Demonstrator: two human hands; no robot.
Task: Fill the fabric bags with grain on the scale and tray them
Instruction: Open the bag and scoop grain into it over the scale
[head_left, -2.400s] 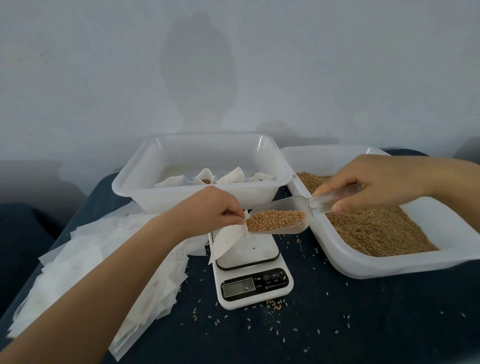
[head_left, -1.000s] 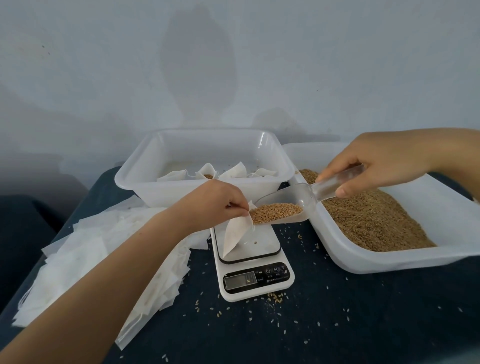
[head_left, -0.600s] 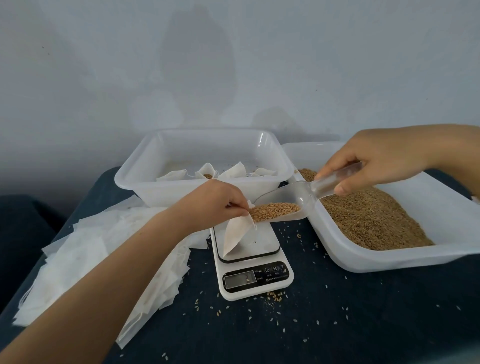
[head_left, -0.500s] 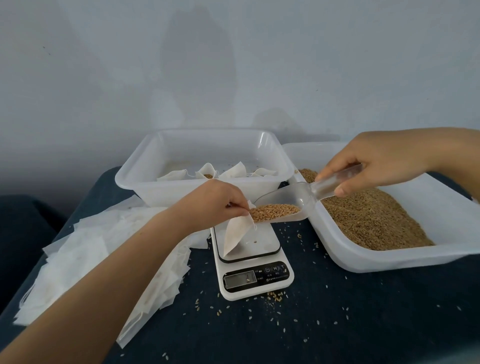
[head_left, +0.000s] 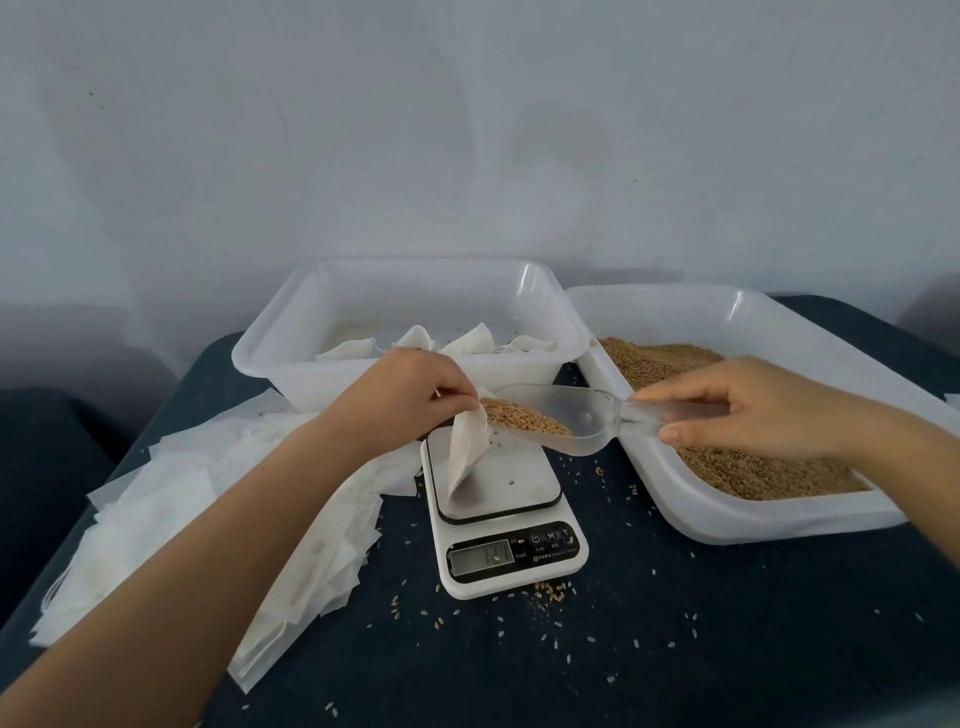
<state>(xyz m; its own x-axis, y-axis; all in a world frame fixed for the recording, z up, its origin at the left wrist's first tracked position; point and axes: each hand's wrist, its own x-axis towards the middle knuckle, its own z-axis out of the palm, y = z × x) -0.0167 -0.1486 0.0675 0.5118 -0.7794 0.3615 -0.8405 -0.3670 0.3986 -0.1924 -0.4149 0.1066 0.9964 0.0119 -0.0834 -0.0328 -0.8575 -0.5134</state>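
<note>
While its lower corner is resting on the kitchen scale (head_left: 501, 506), a white fabric bag (head_left: 469, 451) is being pinched open by the left hand (head_left: 415, 392), and a clear grain scoop (head_left: 558, 420) is being gripped at its mouth by the right hand (head_left: 748, 408)

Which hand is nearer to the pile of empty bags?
Left. The left hand holds a bag just right of the pile of empty bags; the right hand is over the grain tray.
</note>
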